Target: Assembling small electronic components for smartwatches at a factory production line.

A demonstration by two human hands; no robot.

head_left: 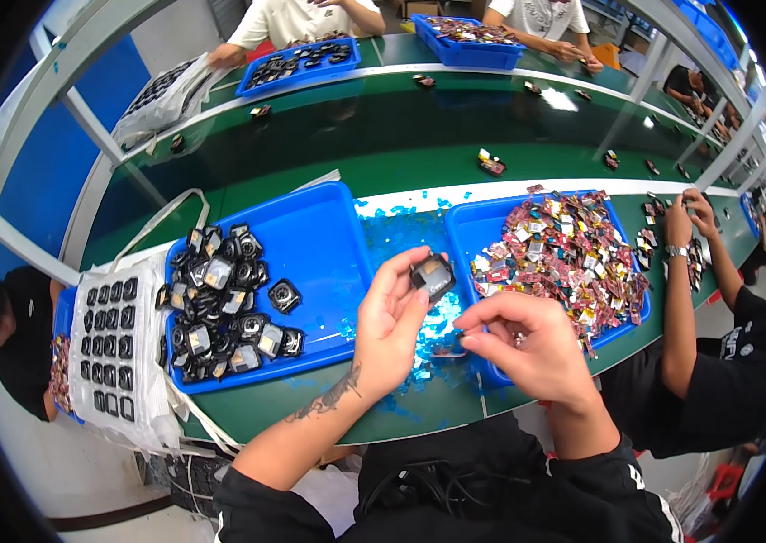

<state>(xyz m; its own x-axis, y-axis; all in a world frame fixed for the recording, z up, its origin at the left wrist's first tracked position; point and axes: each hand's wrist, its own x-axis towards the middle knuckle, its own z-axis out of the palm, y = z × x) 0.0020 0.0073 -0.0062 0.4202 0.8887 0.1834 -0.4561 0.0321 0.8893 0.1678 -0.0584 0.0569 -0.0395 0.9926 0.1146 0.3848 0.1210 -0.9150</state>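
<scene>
My left hand [389, 317] is closed round a black square watch case [432, 279], held up over the gap between two blue trays. Just right of it, my right hand [532, 348] is pinched at thumb and forefinger; a small dark bit shows at the fingertips, too small to name. Under both hands lie scattered scraps of shiny blue film [392, 362]. The left blue tray [333, 226] has a heap of similar black watch cases [220, 290] along its left side. Small red circuit boards with white and yellow parts [564, 258] fill the right blue tray [464, 217].
A white sheet tray [107, 312] with rows of black cases stands at the left. Beyond the trays runs a green conveyor belt [356, 136] with a few loose assemblies [491, 163]. Co-workers sit across and at the right, where one's hands [689, 217] are raised. Metal frame posts cross the sides.
</scene>
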